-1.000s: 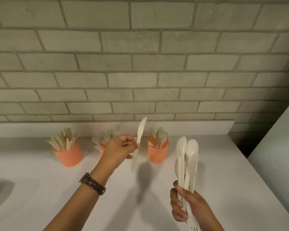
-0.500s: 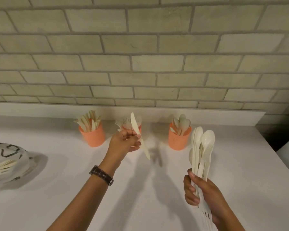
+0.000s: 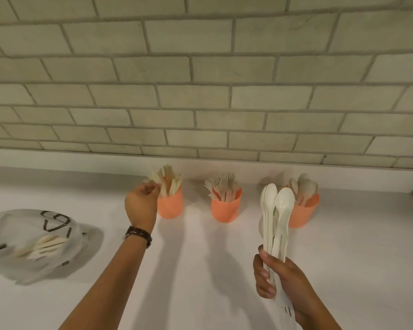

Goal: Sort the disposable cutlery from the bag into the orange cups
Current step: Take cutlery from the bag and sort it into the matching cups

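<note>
Gripping pale spoons (image 3: 282,207) in R hand (image 3: 280,279), L hand (image 3: 141,203) grip by knife cup (image 3: 170,206) unclear.

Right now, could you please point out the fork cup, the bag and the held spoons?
fork cup (image 3: 226,210), head view, orange wall.
bag (image 3: 14,225), head view, bare upper side.
held spoons (image 3: 284,201), head view, front spoon's bowl.

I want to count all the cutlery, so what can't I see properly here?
Head view only.
1. Pale cutlery inside the translucent plastic bag: blurred behind the film, uncountable.
2. White plastic cutlery bundle in the right hand: lower ends cut off by the bottom edge.
3. Fingers of the left hand at the orange plastic knife cup: too blurred to tell whether they pinch a knife.
</note>
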The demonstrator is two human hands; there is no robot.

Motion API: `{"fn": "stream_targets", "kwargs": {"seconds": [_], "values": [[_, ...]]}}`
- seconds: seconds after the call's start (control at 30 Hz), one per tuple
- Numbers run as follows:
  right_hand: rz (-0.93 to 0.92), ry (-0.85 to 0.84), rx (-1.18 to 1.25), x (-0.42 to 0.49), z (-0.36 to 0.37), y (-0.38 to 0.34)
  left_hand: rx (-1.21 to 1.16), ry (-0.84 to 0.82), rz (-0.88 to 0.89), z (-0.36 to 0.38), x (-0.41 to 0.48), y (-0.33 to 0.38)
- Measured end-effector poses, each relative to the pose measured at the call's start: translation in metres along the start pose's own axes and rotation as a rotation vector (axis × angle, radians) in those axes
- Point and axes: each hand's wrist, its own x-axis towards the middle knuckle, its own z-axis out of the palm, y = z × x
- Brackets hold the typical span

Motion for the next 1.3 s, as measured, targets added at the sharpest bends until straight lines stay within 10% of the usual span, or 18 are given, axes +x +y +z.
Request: {"fn": "stream_targets", "kwargs": {"seconds": [0.2, 0.4, 0.6, 1.3], "values": [[0.017, 0.008, -0.007, 0.011, 0.024, 0.005, 0.247, -0.055, -0.138, 0.018, 0.019, -0.034], [0.043, 0.024, -0.059, 0.009, 0.026, 0.005, -0.045, -0.108, -0.094, 0.003, -0.042, -0.002], [0.056, 0.129, -0.213, 0.004, 0.028, 0.006, -0.236, -0.685, -0.057, 0.011, -0.136, 0.049], [-0.026, 0.404, -0.19, -0.076, -0.061, -0.042, -0.489, -0.814, -0.239, 0.106, -0.162, 0.121]]}}
